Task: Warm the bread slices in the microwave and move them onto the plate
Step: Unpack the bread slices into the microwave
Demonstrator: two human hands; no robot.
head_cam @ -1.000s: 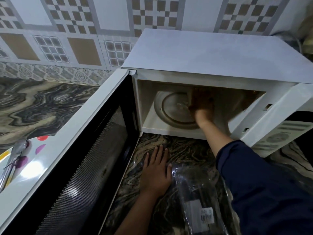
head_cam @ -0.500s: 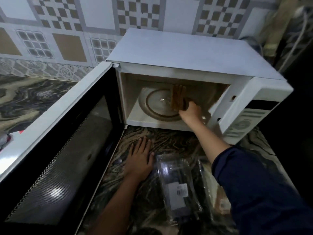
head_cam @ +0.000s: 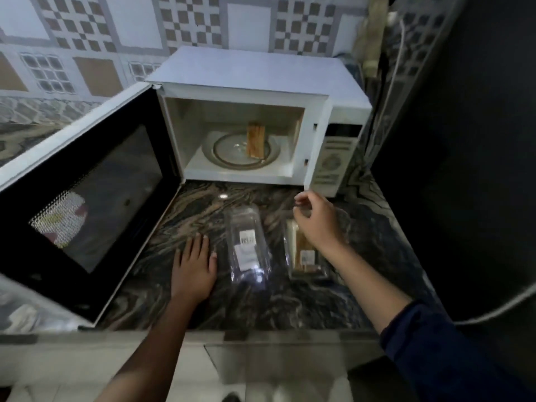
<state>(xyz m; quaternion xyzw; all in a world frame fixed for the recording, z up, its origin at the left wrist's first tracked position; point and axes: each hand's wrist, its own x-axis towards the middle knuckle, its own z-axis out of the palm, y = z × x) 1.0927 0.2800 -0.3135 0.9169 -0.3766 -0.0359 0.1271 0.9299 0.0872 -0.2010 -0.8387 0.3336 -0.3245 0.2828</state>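
Brown bread slices [head_cam: 255,140] set at 3 o'clock on round glass turntable [head_cam: 223,153] of open white microwave [head_cam: 255,74], left hand [head_cam: 193,271] flattened on dark marbled countertop [head_cam: 290,300], right hand [head_cam: 317,224] held loosely curled, empty.

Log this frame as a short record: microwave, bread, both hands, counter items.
microwave: door swung wide open
bread slices: standing on edge on the glass turntable inside
left hand: flat on the counter, holding nothing
right hand: above the bread pack, fingers loosely curled, empty
counter items: clear tray beside the bread pack
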